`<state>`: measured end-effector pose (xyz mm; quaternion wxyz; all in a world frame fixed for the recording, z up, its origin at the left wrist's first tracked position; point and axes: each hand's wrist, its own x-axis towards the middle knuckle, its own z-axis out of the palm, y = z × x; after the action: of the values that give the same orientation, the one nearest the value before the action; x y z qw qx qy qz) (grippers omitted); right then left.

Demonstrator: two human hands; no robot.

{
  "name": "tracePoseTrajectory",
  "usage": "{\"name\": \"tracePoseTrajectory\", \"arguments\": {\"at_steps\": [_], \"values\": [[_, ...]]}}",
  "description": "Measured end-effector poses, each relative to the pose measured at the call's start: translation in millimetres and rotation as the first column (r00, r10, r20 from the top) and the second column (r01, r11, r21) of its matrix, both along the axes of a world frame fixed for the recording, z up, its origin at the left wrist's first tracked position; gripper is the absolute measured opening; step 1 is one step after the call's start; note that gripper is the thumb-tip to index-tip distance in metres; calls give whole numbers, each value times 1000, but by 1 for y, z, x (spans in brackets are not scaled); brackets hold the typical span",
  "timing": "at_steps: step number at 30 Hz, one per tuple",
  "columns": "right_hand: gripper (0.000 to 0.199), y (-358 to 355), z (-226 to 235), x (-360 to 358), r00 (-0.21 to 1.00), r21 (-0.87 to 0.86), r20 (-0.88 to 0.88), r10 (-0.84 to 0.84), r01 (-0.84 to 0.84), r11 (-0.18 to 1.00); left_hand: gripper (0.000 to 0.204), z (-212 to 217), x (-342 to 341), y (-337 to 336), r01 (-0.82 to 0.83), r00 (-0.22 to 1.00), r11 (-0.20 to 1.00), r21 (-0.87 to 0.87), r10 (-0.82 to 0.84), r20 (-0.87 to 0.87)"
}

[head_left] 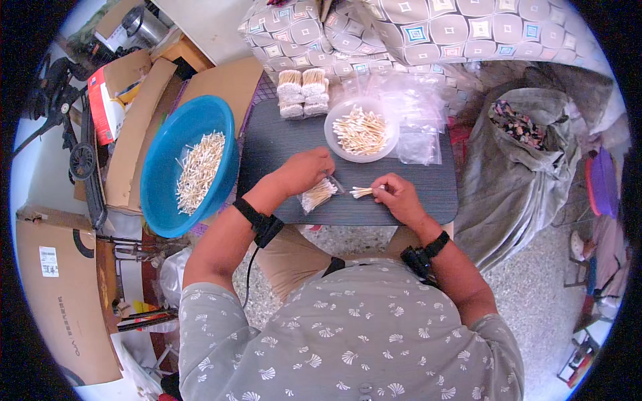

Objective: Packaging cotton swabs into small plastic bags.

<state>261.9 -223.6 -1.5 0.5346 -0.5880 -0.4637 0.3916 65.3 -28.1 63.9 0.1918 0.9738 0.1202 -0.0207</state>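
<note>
My left hand [306,170] is closed on the mouth of a small clear plastic bag [318,195] partly filled with cotton swabs, held just above the dark table [277,150]. In my right hand [399,198], a short way to the right, a small bunch of cotton swabs [362,192] is pinched, its ends pointing toward the bag. A round white plastic bowl [332,144] with loose cotton swabs [361,130] stands beyond my hands. At its left sit several packed bundles of swabs [303,93].
On the left, a large blue basin [152,157] holds a heap of loose swabs. Flat clear plastic bags [420,123] lie at the table's right side. Cardboard boxes [63,294] stand at the left, a patterned sofa [461,30] behind, grey cloth [511,180] at right.
</note>
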Motion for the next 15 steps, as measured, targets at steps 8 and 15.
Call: {"name": "tracePoseTrajectory", "arguments": {"at_steps": [8,15], "values": [[7,0,-4,2,1000,2,1,7,-7,1000,6,6,3,-4,10,1000,1000,20,-10,-14],[6,1,-5,0,1000,21,-23,11,-11,1000,6,8,-5,-4,56,996,998,-32,-54,78]]}}
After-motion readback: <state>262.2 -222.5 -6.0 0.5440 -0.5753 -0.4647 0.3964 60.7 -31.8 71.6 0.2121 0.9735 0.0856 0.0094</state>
